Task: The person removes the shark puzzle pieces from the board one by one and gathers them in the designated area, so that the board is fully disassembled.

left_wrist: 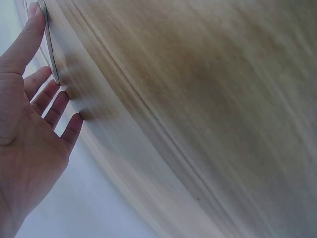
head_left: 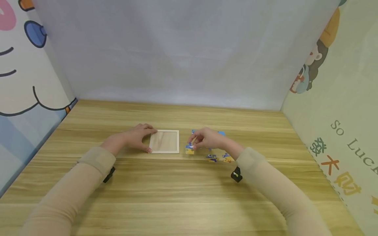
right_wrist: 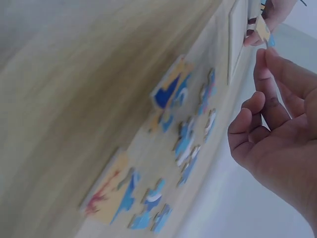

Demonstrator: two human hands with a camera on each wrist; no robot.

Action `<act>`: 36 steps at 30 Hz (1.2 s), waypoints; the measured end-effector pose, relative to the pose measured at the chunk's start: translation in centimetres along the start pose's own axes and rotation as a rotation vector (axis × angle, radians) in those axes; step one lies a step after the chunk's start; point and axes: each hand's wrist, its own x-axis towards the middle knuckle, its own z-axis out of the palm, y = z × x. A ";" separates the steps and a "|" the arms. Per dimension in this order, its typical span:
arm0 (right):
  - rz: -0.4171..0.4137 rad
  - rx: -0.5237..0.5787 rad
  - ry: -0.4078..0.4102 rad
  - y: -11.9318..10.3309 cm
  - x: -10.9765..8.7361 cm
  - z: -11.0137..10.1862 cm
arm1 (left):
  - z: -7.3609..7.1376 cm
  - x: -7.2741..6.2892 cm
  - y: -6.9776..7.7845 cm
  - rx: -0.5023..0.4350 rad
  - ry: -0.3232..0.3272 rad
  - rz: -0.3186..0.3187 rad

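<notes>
A square wooden puzzle tray (head_left: pixel 164 151) with a pale raised rim and a bare inside lies on the table. My left hand (head_left: pixel 137 137) spans its left side, thumb at the near corner and fingers at the far one. In the left wrist view those fingers (left_wrist: pixel 54 106) look nearly straight against the edge. Just right of the tray, my right hand (head_left: pixel 208 138) pinches a blue and yellow jigsaw piece (head_left: pixel 189 150) between thumb and fingertips. Seen from the right wrist, this piece (right_wrist: pixel 262 29) is held above the table, close to the tray's rim (right_wrist: pixel 234 49).
Several loose jigsaw pieces (right_wrist: pixel 111 191) lie on the table (head_left: pixel 177 196) beneath and beyond my right hand, some partly hidden by it in the head view. Behind the table hangs a pale curtain (head_left: pixel 177 59). Printed panels (head_left: pixel 339 98) stand at both sides.
</notes>
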 end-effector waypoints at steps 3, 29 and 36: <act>0.002 -0.030 -0.001 0.6 -0.8 0.1 | 0.0 0.0 0.1 0.000 0.001 0.001; -0.080 -0.191 -0.002 2.7 -2.1 1.2 | 0.1 0.0 -0.1 -0.004 -0.004 0.004; -0.072 -0.215 0.082 2.3 -3.1 -0.5 | 0.3 -0.2 -0.4 -0.039 0.000 0.010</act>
